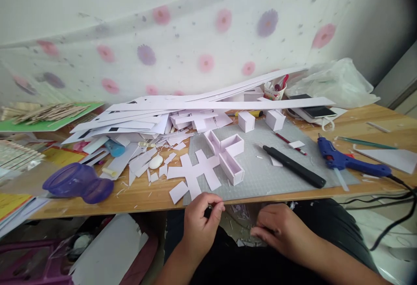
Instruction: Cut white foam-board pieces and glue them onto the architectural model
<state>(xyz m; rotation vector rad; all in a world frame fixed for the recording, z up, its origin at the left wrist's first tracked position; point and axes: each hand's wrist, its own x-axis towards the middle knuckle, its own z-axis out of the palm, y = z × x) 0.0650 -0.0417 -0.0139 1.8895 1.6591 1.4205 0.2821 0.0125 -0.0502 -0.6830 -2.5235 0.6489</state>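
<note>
My left hand is at the table's front edge, its thumb and forefinger pinched together. Anything between them is too small to make out. To its right, my right hand hovers over my lap with fingers curled in, hiding whatever may be inside. Just beyond my left hand lies a flat white foam-board cutout with cross-shaped arms. Touching it is a three-armed piece of open white box channels. Two small white boxes stand farther back on the grey cutting mat.
A black utility knife and a blue glue gun with its cord lie at right. Long white strips are piled at the back. Scraps and a purple vase-shaped container sit at left. A phone lies behind.
</note>
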